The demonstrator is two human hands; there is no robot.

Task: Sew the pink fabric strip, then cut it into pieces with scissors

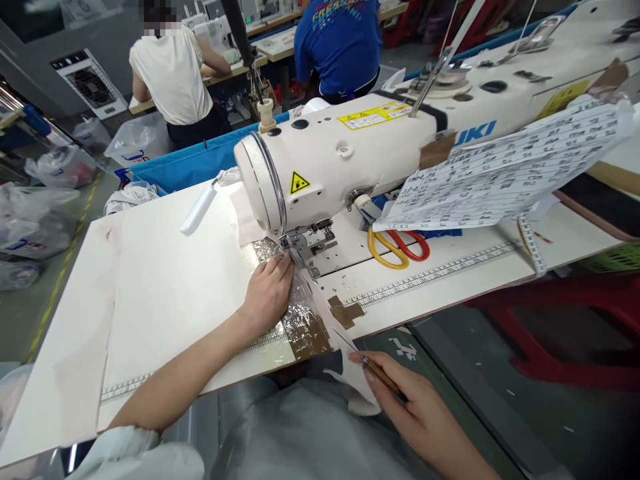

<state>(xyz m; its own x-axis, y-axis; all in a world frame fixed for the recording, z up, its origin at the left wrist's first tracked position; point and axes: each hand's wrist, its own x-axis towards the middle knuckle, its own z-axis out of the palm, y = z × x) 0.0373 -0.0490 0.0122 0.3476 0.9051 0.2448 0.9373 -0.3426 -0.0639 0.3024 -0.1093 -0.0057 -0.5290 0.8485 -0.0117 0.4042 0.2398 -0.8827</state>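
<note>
My left hand (270, 291) lies at the presser foot (299, 257) of a white sewing machine (330, 153). Its fingers are bent and pressed together on the edge of a pale pink fabric strip (323, 303); the fingertips are partly hidden. The strip runs from the foot over the table's front edge and hangs down by my right hand (400, 387). That hand is closed around the brown handle of an awl (384, 377), whose thin metal point reaches up-left over the strip. Brown tape and clear film (305, 323) cover the table under the strip.
Scissors (387, 250) with yellow and red handles lie right of the foot. A handwritten sheet (505, 173) leans on the machine. Pale fabric (90, 360) lies on the white table's left end. A red stool (565, 327) stands at right. Two people (173, 77) sit working beyond.
</note>
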